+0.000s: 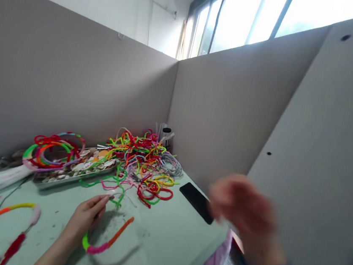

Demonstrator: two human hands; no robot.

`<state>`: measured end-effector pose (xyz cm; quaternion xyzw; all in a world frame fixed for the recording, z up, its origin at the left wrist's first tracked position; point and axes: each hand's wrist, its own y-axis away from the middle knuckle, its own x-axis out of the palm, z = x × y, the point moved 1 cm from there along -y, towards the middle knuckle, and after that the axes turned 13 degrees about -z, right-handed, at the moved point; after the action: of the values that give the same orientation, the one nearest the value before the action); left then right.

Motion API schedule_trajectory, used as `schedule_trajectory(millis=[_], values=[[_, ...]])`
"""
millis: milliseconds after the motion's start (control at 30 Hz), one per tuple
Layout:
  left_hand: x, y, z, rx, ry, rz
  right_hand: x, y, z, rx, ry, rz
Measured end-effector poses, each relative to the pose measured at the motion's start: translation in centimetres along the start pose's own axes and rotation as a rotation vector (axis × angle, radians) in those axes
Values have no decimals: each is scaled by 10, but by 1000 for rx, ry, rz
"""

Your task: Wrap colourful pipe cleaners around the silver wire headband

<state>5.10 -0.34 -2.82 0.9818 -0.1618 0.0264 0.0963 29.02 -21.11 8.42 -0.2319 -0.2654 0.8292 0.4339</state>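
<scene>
View, head-worn: one camera only, riding on your head, so no second view overlaps it. It faces forward and slightly down into the corner of a partitioned booth (173,106), tilted (horizon leaning), near enough that your left hand (85,218) sits at the lower edge. Table (164,237) fills the bottom; windows (256,14) cross the top.

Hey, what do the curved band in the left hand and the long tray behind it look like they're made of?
The band in the left hand looks wrapped in fuzzy chenille or yarn: matte green, pink and orange sections, with a stiff curve that hints at a rigid core. The tray looks like bare metal, likely steel: grey with a dull sheen along its rim.
</scene>
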Motion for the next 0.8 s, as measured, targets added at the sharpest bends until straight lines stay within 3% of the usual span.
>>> schedule_trajectory(millis=[33, 67, 100, 133, 233, 300, 400, 533, 800], values=[[0, -1, 2, -11, -13, 1, 18, -3, -6, 1, -31, 114], [-1, -3, 3, -28, -17, -16, 41, -4, -14, -15, -59, 401], [-2, -4, 4, -37, -10, -19, 66, -5, -23, -47, -48, 574], [-3, -6, 5, -38, 3, -17, 93, -5, -33, -103, -13, 657], [-7, -14, 6, -56, 58, -24, 163, -1, -58, -247, 112, 681], [-11, -19, 6, -86, 110, -37, 194, 5, -67, -330, 118, 727], [-15, -25, 7, -124, 202, -61, 213, 15, -69, -404, 82, 778], [-14, -24, 7, -121, 283, -53, 218, 33, -69, -367, 20, 764], [-8, -18, 5, -135, 307, -76, 225, 53, -67, -261, 26, 507]])
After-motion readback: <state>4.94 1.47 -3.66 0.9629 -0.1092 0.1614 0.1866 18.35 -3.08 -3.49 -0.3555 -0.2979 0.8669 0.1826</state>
